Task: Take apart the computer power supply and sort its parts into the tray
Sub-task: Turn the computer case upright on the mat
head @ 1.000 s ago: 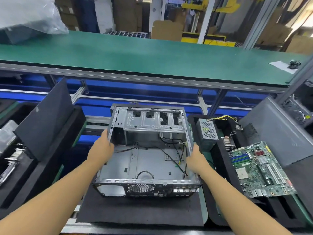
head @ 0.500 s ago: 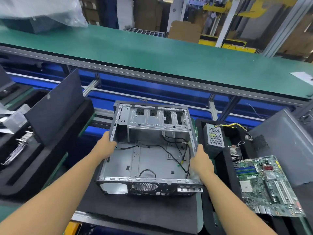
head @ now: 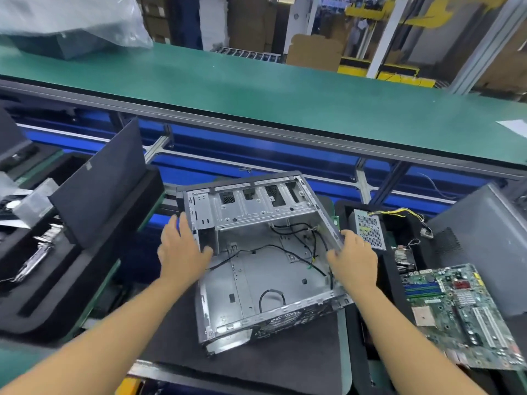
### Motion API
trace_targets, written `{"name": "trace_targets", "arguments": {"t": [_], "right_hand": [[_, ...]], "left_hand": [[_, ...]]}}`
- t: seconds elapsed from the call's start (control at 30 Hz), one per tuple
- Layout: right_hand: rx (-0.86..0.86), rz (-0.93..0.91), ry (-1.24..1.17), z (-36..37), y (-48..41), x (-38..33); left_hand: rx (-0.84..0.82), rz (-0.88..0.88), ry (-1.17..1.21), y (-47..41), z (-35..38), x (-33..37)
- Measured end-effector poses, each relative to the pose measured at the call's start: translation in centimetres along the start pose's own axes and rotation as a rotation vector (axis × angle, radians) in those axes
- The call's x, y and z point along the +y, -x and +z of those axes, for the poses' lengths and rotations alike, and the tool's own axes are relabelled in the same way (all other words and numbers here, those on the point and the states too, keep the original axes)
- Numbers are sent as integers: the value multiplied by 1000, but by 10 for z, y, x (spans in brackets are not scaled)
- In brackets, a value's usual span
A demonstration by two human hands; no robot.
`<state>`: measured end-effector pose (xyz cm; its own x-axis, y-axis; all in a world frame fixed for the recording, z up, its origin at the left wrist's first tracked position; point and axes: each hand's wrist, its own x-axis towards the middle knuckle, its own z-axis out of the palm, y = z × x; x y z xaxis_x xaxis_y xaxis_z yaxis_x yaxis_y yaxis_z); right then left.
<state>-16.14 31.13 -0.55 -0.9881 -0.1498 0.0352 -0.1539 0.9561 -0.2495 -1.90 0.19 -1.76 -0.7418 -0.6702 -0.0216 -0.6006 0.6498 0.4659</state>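
An emptied grey metal computer case (head: 265, 269) with loose black cables inside is lifted and turned off the black foam mat (head: 256, 363). My left hand (head: 182, 249) holds its left wall, thumb over the edge. On the right wall's top edge my right hand (head: 353, 258) keeps a grip. The silver power supply (head: 369, 230) with yellow and black wires stands in the black foam tray (head: 346, 212) at the right. A green motherboard (head: 462, 315) lies further right in that tray.
A dark side panel (head: 99, 181) leans in a black foam tray (head: 71, 280) on the left, beside metal parts (head: 37, 258). A grey case cover (head: 484, 246) stands at far right. A green conveyor belt (head: 256, 89) runs across behind, above blue rails.
Both hands have lifted the case off the mat and rotated it, its far end swinging right and its rear panel tilting. The view has shifted left.
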Motion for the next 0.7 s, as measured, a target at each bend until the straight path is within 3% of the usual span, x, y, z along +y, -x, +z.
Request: {"name": "trace_targets", "arguments": {"t": [0.07,0.23,0.33,0.43,0.53,0.7], "right_hand": [[-22,30,121,10,30,-14],[-126,239,-1,23,77,-39],[-133,422,-190,26,88,-53],[-146,547,-380,31,87,-68],[-115,554,-476,37,85,-74],[-41,518,-459,44,83,-70]], "left_hand": [[33,225,-138,-43,-16,3],[-183,318,-307,-127,-37,24],[-353,308,-427,-147,-31,27],[-424,253,-381,-155,-25,19],[-442,232,-292,-158,-25,12],[-401,242,-372,-157,-26,10]]}}
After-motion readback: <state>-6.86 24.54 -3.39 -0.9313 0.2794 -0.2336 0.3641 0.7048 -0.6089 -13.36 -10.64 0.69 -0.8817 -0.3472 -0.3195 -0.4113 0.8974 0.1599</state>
